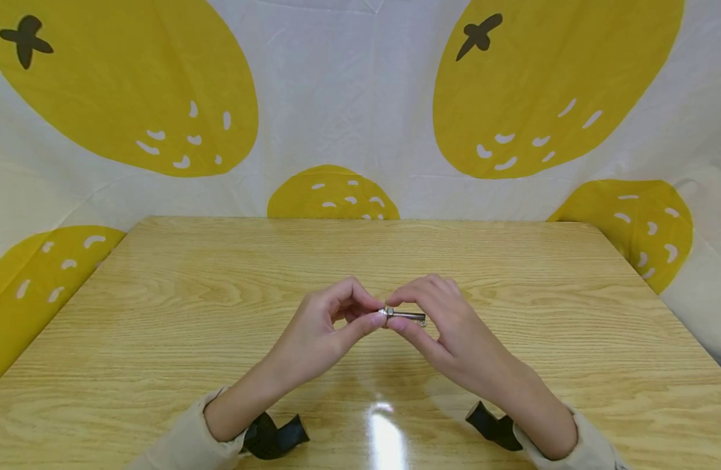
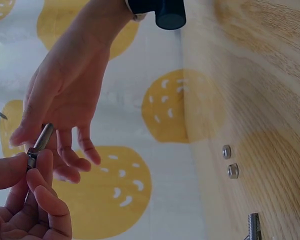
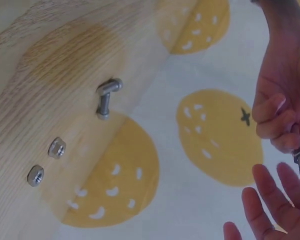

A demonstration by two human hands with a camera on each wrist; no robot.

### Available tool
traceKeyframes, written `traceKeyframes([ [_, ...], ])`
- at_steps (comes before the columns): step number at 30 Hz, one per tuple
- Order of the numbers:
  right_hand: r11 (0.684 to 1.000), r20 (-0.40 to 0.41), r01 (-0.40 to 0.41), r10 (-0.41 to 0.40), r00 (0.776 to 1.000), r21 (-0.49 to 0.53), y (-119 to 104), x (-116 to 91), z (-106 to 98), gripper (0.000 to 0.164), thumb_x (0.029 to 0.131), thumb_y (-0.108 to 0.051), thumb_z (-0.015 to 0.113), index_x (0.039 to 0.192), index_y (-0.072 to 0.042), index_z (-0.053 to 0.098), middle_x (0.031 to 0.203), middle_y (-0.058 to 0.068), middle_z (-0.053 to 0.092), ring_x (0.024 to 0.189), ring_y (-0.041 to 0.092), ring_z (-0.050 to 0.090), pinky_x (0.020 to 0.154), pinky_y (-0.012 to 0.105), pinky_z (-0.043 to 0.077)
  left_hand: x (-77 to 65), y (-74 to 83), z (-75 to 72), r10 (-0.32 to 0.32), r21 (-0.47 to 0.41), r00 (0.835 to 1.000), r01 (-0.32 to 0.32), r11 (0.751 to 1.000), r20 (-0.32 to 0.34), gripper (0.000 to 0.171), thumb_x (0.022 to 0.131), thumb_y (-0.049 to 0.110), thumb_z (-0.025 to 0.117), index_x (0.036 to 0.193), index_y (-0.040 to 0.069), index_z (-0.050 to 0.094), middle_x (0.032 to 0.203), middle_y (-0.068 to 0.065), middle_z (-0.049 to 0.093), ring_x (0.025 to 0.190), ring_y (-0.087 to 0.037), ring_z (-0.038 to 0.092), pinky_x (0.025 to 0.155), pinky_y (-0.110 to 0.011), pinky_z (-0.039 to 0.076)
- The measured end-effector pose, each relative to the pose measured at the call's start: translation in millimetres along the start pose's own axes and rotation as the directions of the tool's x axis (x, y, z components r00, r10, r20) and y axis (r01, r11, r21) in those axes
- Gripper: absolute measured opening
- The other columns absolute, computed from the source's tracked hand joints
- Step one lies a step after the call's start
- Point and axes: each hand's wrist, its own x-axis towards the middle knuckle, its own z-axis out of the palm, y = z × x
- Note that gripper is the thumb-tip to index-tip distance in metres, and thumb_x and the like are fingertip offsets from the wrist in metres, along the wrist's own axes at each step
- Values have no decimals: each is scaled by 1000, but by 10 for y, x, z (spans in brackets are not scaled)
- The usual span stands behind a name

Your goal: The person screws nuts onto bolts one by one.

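Note:
My left hand [image 1: 322, 333] pinches a metal bolt [image 1: 409, 316] by its head end between thumb and fingertips. A hex nut [image 2: 33, 151] sits on the bolt right beside those fingertips, and the threaded shank sticks out toward the right. Around the shank my right hand [image 1: 454, 326] arches, its thumb and index tips close to the nut. In the right wrist view the right fingers [image 3: 270, 195] are spread and relaxed beside the bolt. The bolt's head is hidden in the left hand.
Two loose nuts lie on the wooden table [image 1: 219, 261], one nut [image 3: 57, 148] near the other nut [image 3: 36, 175]. Close to them are two more bolts, one bolt [image 3: 104, 104] touching the other bolt [image 3: 110, 86]. A white cloth [image 1: 343, 85] with yellow fruit shapes hangs behind the table.

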Motion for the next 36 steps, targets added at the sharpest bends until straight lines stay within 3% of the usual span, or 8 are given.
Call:
traceKeyframes([
  [4,1000,-11,11,-11,1000,19,-10,2,-13,29,85,-18,68,112,-12,57,110,-4,59,103,12,49,87,32,38,0,6,-2,-7,8,1000,7,1000,-9,8,88,11,64,93,7,60,90,-4,66,75,-10,62,70,-25,53],
  [13,994,-51,101,-100,994,29,-5,27,-1,20,87,-15,65,104,-10,58,101,-4,60,98,12,50,89,31,34,5,-4,1,1,8,1000,-1,1000,-8,8,88,10,64,93,6,61,90,-5,66,74,-10,62,67,-25,53],
  [27,999,4,51,-51,999,1,-2,17,7,10,90,-13,60,100,-15,60,101,-7,61,100,10,49,89,32,33,-1,-7,5,12,1,1000,-12,1000,4,7,88,11,64,93,7,61,88,-5,67,73,-10,60,65,-24,51],
  [32,1000,5,10,-10,1000,3,-10,-3,0,22,88,-18,65,109,-14,58,107,-6,59,102,12,48,87,32,37,-1,-6,7,8,4,1000,-8,1000,-2,7,88,11,64,93,7,61,89,-5,66,74,-10,61,67,-24,52],
  [36,999,-14,34,-34,999,37,-21,0,-12,29,85,-16,68,111,-12,56,108,-5,58,102,12,48,87,31,37,2,-15,5,18,-1,1000,-18,1000,-6,7,88,10,64,93,6,60,90,-5,67,75,-10,62,68,-25,53],
])
